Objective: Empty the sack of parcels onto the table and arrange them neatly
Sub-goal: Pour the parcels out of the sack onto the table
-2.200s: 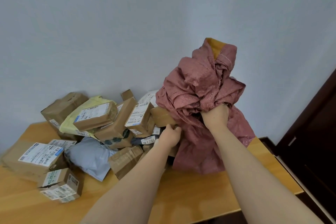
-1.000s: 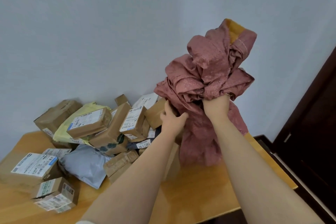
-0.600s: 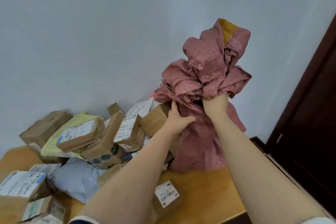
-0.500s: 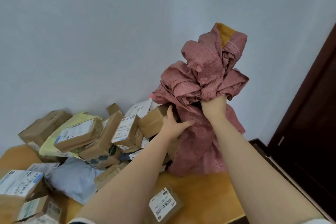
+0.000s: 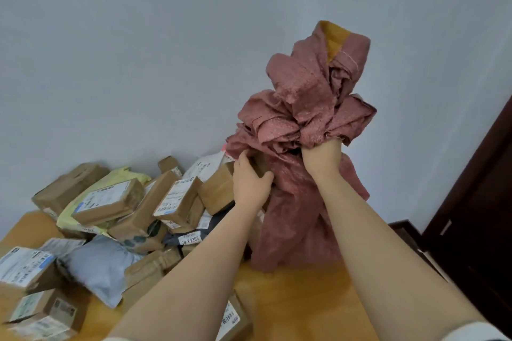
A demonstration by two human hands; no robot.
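A crumpled pink sack [image 5: 304,108] is held up over the right part of the wooden table [image 5: 299,299]. My right hand [image 5: 322,159] grips a bunched fold of it high up. My left hand [image 5: 249,183] holds the sack's left edge, where a brown box [image 5: 217,191] pokes out of the mouth. The sack's lower end hangs down to the tabletop. A heap of brown parcels [image 5: 133,202] with white labels lies to the left, with a yellow mailer [image 5: 110,183] and a grey mailer [image 5: 94,266] among them.
A small labelled box [image 5: 232,318] lies near the front edge between my forearms. A dark wooden door [image 5: 476,202] stands at the right. A pale wall runs behind the table. Labelled boxes [image 5: 27,268] crowd the table's left front corner.
The sack has been lifted higher. A small labelled box has dropped out onto the table near the front edge. My left hand moved up the sack's left edge.
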